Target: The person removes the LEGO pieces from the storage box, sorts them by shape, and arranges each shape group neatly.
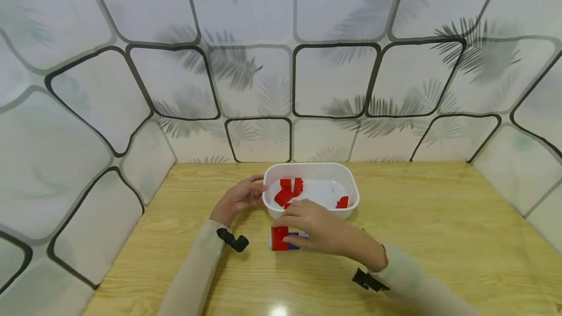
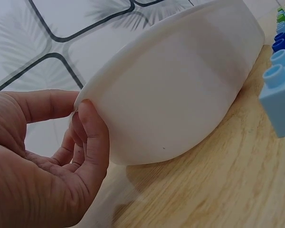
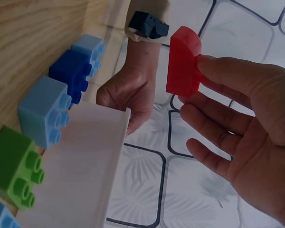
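My left hand pinches the left rim of a white plastic tub between thumb and fingers. In my right hand is a red toy building brick with a rounded end, gripped by the thumb and fingertips. The right wrist view shows it raised above a row of studded bricks on the table: a light blue brick, a dark blue brick, another light blue brick and a green brick. From the head view, the right hand covers most of that row.
Several loose red bricks lie at the left inside the tub, and one red brick at its right. The wooden table meets a patterned wall covering behind the tub.
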A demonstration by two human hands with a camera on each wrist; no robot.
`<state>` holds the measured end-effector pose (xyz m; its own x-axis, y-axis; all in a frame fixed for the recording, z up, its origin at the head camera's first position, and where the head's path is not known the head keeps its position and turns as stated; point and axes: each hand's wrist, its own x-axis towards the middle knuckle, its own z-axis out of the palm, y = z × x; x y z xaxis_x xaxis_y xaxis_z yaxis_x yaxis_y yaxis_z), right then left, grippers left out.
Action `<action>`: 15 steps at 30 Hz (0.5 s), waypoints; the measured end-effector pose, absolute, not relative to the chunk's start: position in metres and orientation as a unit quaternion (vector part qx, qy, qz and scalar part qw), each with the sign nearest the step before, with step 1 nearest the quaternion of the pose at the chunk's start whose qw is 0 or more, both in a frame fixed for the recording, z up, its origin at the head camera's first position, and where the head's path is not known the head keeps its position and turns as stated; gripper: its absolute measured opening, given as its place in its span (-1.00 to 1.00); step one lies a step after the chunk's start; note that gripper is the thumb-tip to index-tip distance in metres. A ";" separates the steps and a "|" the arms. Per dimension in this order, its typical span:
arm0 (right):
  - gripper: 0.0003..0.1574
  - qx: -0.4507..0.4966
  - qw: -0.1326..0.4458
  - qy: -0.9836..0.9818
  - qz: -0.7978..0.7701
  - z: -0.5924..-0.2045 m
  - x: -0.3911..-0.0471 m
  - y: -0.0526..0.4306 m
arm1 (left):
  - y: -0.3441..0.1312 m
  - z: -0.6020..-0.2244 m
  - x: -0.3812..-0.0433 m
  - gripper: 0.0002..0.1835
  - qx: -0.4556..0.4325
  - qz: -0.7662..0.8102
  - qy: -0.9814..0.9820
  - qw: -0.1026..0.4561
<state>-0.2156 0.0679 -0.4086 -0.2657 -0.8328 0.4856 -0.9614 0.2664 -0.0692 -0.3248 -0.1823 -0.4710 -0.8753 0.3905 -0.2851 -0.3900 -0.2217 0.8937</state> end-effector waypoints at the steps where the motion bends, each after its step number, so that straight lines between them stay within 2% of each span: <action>1: -0.62 0.578 0.168 -0.779 0.173 -0.410 -0.214 0.066 | -0.182 -0.471 -0.325 -0.38 -0.001 0.783 0.570 0.251; 6: -0.65 0.570 0.114 -0.799 0.153 -0.418 -0.207 0.058 | -0.183 -0.471 -0.324 -0.41 -0.003 0.788 0.561 0.254; 15: -0.67 0.561 0.075 -0.816 0.115 -0.432 -0.201 0.048 | -0.183 -0.473 -0.326 -0.43 -0.005 0.787 0.563 0.252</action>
